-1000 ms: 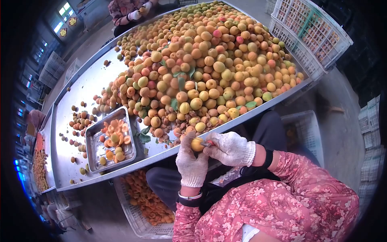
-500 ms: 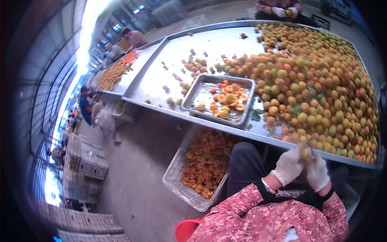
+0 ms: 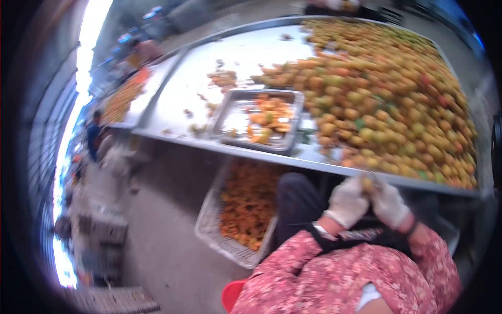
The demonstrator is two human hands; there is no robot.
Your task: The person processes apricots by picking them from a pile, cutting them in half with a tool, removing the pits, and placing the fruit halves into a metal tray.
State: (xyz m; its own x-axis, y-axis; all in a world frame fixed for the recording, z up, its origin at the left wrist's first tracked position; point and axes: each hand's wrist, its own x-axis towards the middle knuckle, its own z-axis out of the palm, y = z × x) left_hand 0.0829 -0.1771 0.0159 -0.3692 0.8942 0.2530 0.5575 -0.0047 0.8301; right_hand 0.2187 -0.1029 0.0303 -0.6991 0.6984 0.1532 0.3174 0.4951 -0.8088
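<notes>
Both my hands wear white knitted gloves and meet just off the near edge of the metal table (image 3: 180, 89). My left hand (image 3: 347, 201) is closed round a small yellow-orange apricot (image 3: 367, 184). Against the same fruit, my right hand (image 3: 389, 203) is closed too; motion blur hides what its fingers hold. Beyond them a large heap of whole apricots (image 3: 387, 112) covers the table's right side. A steel tray (image 3: 251, 148) on the table, left of the heap, carries opened orange halves and some whole fruit.
Below the table, left of my knee (image 3: 294, 196), a white plastic crate (image 3: 209, 222) holds many apricot halves. A red bucket (image 3: 232, 294) stands beside me. Someone's hands (image 3: 342, 4) show across the table. Stacked crates (image 3: 99, 227) line the left.
The view has swung, so the whole scene sits further left and higher, and it is blurred. My hands remain together at the apricot; the thin tool seen earlier by my right hand is indistinct.
</notes>
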